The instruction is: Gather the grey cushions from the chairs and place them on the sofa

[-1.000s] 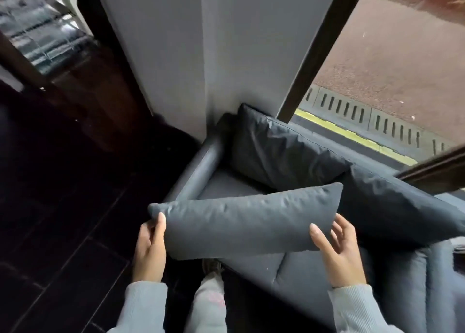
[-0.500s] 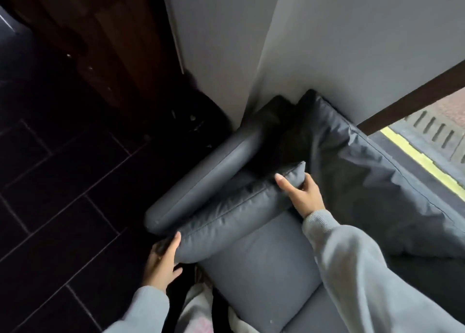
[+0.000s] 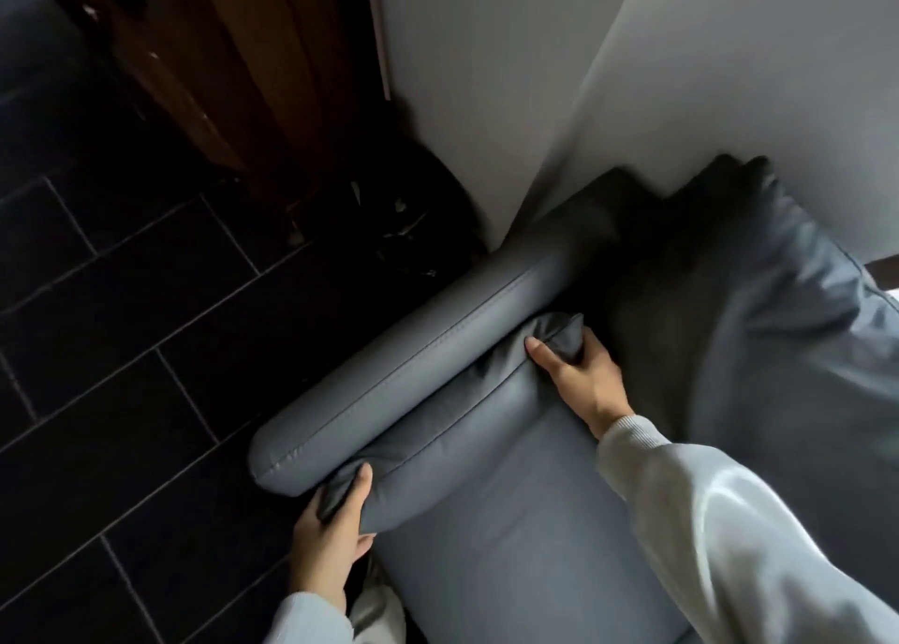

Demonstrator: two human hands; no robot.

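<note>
Left hand [image 3: 331, 536] grips the near end of one grey cushion [image 3: 452, 429]; right hand [image 3: 579, 376] clasps its far corner, pressing it against the sofa armrest [image 3: 413, 366]. One large back cushion [image 3: 778, 341] stands behind.

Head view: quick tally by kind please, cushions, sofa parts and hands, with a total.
Small grey cushion, gripped at both ends beside the armrest: 1
Large back cushion: 1
Sofa armrest: 1
Sofa seat: 1
Hands, left hand and right hand: 2
Total: 6
</note>
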